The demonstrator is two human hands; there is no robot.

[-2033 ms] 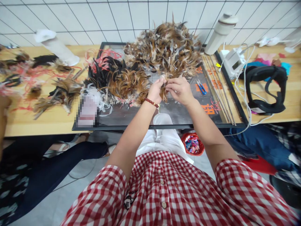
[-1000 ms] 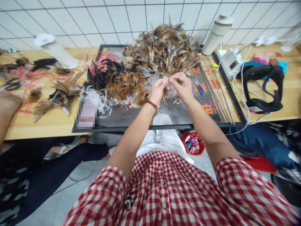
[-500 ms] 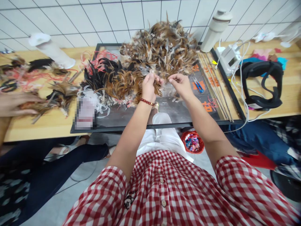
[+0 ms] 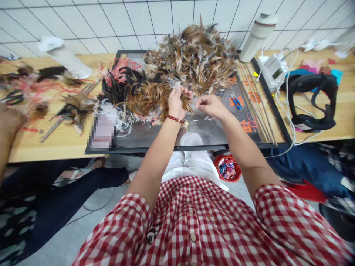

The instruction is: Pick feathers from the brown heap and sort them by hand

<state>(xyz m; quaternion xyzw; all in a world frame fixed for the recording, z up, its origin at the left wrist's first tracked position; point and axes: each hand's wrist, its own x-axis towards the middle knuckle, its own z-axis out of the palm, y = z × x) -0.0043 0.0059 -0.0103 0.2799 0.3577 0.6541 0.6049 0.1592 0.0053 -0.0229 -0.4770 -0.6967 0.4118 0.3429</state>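
Observation:
My left hand (image 4: 177, 101), with a red bead bracelet at the wrist, is closed on several brown feathers (image 4: 187, 104) that stick out below its fingers. Just to its right, my right hand (image 4: 209, 106) has its fingers pinched together; whatever they hold is too small to name. A gap separates the two hands. Behind them rises a large heap of brown feathers (image 4: 196, 55). A row of brown and black feathers (image 4: 146, 96) lies left of my left hand. Blue-handled snips (image 4: 236, 101) rest right of my right hand.
Thin sticks (image 4: 257, 107) lie along the right side of the black-framed board (image 4: 144, 149). Farther right are a power strip (image 4: 273, 70), cables and a black headset (image 4: 310, 101). Bottles stand behind. A co-worker's arm (image 4: 8, 129) is at the left. A red basket (image 4: 227, 168) sits below.
My right hand has shifted slightly down and its fingers have curled in more. The co-worker's hand at the left has pulled back from the feathers there. The view has shifted slightly.

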